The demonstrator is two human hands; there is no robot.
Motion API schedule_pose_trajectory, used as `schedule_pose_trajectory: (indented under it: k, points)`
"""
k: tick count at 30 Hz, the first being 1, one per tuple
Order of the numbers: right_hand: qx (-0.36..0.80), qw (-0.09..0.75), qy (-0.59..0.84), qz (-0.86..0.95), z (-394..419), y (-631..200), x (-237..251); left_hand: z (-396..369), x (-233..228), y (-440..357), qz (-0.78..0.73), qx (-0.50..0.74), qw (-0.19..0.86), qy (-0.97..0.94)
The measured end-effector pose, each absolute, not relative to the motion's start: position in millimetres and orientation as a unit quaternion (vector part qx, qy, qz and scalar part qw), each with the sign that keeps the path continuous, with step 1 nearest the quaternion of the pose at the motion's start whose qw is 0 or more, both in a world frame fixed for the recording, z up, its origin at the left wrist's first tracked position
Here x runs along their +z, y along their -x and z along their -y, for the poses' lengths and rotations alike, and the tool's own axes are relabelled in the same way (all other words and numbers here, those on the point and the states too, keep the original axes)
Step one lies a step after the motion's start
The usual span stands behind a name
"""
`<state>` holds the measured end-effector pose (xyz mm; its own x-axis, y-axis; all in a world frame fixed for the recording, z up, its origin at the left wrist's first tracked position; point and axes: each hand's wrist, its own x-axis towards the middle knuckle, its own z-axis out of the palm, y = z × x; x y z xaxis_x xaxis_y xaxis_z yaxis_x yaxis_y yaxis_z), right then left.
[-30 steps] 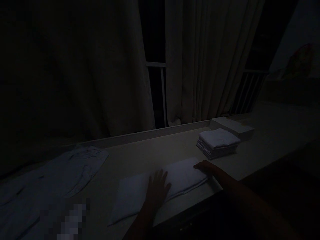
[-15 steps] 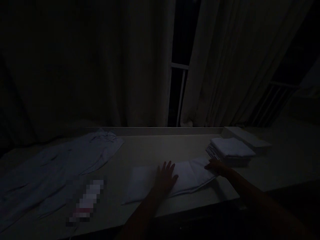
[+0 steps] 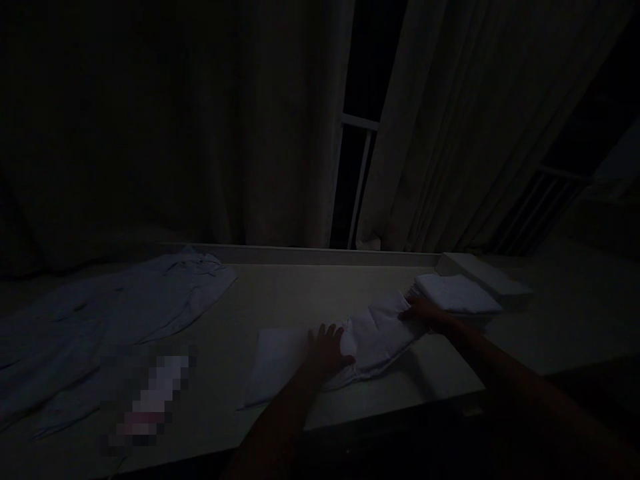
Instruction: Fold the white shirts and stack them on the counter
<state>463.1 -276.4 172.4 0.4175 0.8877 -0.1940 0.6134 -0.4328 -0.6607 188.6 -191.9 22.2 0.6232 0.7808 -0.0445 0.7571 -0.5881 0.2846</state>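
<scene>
A long white folded cloth (image 3: 280,360) lies across the tabletop in front of me. My left hand (image 3: 327,350) rests on its middle with fingers spread, pressing it down. My right hand (image 3: 423,313) grips the cloth's right end, which is lifted off the surface and creased between the two hands. Just behind my right hand sits a stack of folded white cloths (image 3: 457,293), partly hidden by that hand. Dim light leaves the cloth's exact kind unclear.
A loose, rumpled pale cloth (image 3: 140,293) spreads over the left of the table (image 3: 310,287). Nearer lies a blurred-out item (image 3: 155,397). A pale box-like block (image 3: 485,273) stands behind the stack. Curtains (image 3: 280,133) hang beyond the table's raised back edge.
My right hand has raised the cloth's right end and drawn it slightly left, so it now bunches beside my left hand. My left hand stays on the cloth. The view has shifted slightly.
</scene>
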Motion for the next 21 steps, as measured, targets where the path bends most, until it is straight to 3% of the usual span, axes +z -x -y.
schedule_pose_trajectory:
  k: [12, 21]
  points:
    - [0.258, 0.214, 0.801, 0.496, 269.2, -449.4, 202.6, 232.5, -8.2, -183.2, -0.404, 0.108, 0.130, -0.899]
    - [0.211, 0.161, 0.790, 0.553, 266.6, -439.5, 218.9, 198.4, 31.4, -194.9, -0.393, 0.118, 0.147, -0.900]
